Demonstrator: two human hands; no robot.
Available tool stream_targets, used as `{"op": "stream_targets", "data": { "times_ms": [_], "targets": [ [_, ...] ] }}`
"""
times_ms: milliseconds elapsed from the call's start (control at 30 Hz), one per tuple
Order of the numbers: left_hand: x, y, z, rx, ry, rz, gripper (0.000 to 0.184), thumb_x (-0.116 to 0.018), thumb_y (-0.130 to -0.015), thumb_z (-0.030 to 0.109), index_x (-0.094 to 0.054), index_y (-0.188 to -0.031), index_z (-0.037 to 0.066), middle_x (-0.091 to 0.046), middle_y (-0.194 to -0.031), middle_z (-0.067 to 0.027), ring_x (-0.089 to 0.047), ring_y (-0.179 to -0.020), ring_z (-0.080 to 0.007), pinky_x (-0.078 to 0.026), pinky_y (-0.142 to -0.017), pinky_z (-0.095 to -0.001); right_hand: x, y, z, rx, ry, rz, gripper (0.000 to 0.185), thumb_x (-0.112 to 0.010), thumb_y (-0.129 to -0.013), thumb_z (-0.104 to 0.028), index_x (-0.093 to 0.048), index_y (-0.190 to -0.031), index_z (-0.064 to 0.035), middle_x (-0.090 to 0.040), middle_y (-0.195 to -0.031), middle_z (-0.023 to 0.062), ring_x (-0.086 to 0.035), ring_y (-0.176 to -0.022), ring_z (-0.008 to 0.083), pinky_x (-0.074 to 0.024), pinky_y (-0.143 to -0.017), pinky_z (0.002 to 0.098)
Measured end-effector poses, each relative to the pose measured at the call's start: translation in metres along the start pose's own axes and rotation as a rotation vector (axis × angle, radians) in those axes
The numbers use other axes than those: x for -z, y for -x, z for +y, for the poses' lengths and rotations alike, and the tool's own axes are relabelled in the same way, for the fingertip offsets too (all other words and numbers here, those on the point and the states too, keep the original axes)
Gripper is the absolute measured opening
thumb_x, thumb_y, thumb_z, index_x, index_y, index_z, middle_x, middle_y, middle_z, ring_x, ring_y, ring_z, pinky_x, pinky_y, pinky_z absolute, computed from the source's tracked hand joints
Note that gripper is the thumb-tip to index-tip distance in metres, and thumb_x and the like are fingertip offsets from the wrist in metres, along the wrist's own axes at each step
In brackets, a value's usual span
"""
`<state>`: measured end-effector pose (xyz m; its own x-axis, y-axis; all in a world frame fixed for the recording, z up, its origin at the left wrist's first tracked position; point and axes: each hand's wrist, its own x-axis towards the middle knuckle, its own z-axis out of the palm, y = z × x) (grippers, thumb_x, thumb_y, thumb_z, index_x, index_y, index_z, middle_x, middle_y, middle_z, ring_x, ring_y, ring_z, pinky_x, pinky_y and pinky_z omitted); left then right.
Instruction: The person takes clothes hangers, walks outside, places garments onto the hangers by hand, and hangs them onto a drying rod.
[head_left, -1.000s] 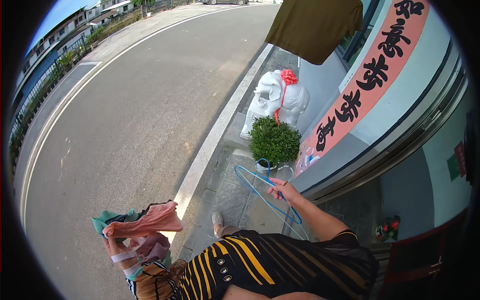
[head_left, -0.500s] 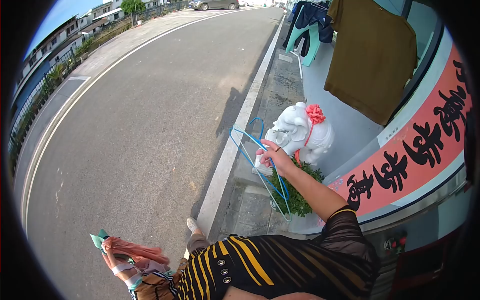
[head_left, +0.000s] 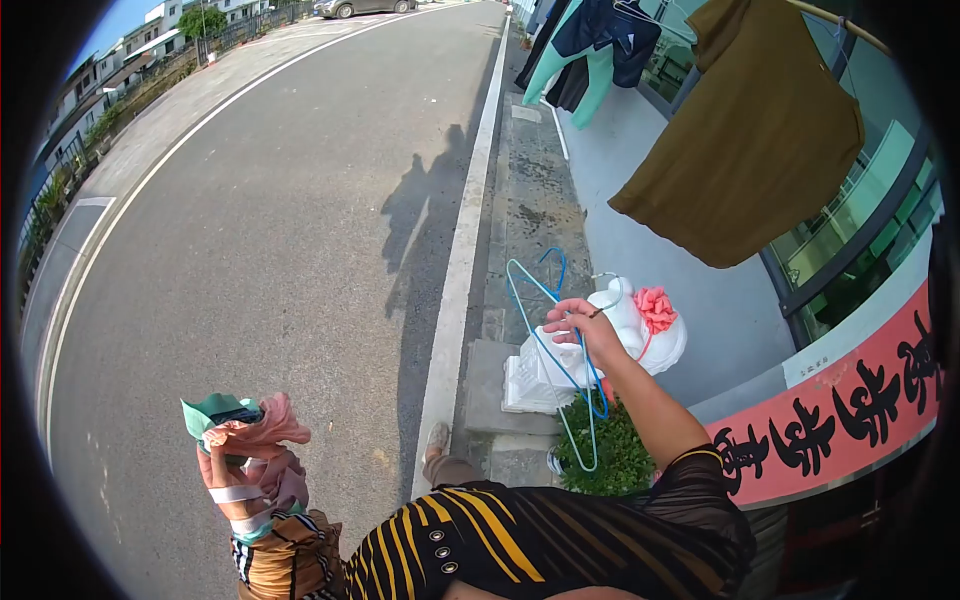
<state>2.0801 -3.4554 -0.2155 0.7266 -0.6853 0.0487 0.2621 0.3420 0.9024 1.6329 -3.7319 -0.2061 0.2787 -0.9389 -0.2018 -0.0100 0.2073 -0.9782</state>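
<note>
My right hand [head_left: 580, 328] holds two wire clothes hangers, a pale green one [head_left: 532, 316] and a blue one [head_left: 603, 402], with its fingers partly curled and the hangers hanging around it. Behind them stands a white elephant statue [head_left: 665, 350] with a red bow, on a white block. At the lower left my left hand [head_left: 215, 440] is closed on a bundle of clothes, with pink cloth [head_left: 275, 430] and green cloth [head_left: 215, 410] sticking out. More garments, one brown with striped edging [head_left: 285, 550], lie over my left forearm.
A brown shirt [head_left: 750, 140] hangs from a pole [head_left: 845, 25] at upper right, beside dark and mint clothes [head_left: 600, 60]. A green shrub [head_left: 610, 450] grows below the statue. A red banner [head_left: 840, 420] lines the right. A curb [head_left: 465, 230] borders the road [head_left: 290, 220]; a car [head_left: 365, 7] stands far off.
The statue and banner have shifted right and down in view, and more of the hanging brown shirt and pole shows. Both hands still hold their things; the left bundle is raised higher.
</note>
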Motion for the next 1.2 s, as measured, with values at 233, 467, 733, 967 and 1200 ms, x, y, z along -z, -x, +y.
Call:
{"op": "stream_targets", "data": {
  "times_ms": [233, 467, 733, 967, 1200],
  "targets": [
    [-0.044, -0.164, -0.079, -0.038, 0.020, 0.212, 0.030, -0.055, -0.085, 0.024, -0.051, -0.109, 0.006, -0.058, -0.102, -0.0078, -0.056, -0.095, -0.0187, -0.044, -0.087, -0.0320, 0.036, -0.194, -0.042, 0.063, -0.005, 0.026, 0.019, -0.043, -0.080, -0.004, -0.051, -0.097, -0.0031, -0.054, -0.097, 0.0081, -0.059, -0.083, 0.0187, -0.0497, -0.066, 0.0298],
    [-0.122, -0.297, -0.153, 0.047, 0.062, 0.168, 0.032, -0.058, -0.083, 0.020, -0.050, -0.110, 0.005, -0.058, -0.101, -0.0092, -0.058, -0.094, -0.0211, -0.047, -0.085, -0.0350, 0.071, -0.352, -0.126, 0.220, 0.014, 0.249, 0.018, -0.043, -0.080, -0.004, -0.052, -0.095, -0.0050, -0.054, -0.094, 0.0057, -0.058, -0.079, 0.0146, -0.0476, -0.060, 0.0258],
    [-0.229, -0.516, -0.257, 0.073, 0.086, -0.153, 0.041, -0.062, -0.079, 0.021, -0.048, -0.113, 0.003, -0.056, -0.105, -0.0114, -0.055, -0.097, -0.0230, -0.044, -0.088, -0.0373, 0.150, -0.489, -0.238, 0.369, 0.028, 0.545, 0.020, -0.043, -0.080, -0.003, -0.052, -0.098, -0.0048, -0.057, -0.092, 0.0060, -0.053, -0.068, 0.0100, -0.0414, -0.052, 0.0215],
    [-0.420, -0.647, -0.301, 0.267, 0.105, -0.320, 0.032, -0.057, -0.083, 0.021, -0.049, -0.109, 0.004, -0.058, -0.098, -0.0105, -0.057, -0.091, -0.0217, -0.046, -0.084, -0.0345, 0.210, -0.533, -0.295, 0.387, 0.109, 0.767, 0.027, -0.042, -0.080, -0.001, -0.047, -0.107, -0.0015, -0.058, -0.095, 0.0090, -0.054, -0.063, 0.0107, -0.0413, -0.051, 0.0216],
    [-0.589, -0.722, -0.363, 0.240, 0.150, -0.612, 0.033, -0.056, -0.084, 0.028, -0.049, -0.107, 0.005, -0.057, -0.097, -0.0080, -0.056, -0.091, -0.0191, -0.046, -0.081, -0.0340, 0.285, -0.566, -0.340, 0.402, 0.187, 0.967, 0.030, -0.042, -0.077, -0.001, -0.046, -0.107, -0.0020, -0.058, -0.096, 0.0092, -0.054, -0.065, 0.0110, -0.0405, -0.050, 0.0219]
  ]
}}
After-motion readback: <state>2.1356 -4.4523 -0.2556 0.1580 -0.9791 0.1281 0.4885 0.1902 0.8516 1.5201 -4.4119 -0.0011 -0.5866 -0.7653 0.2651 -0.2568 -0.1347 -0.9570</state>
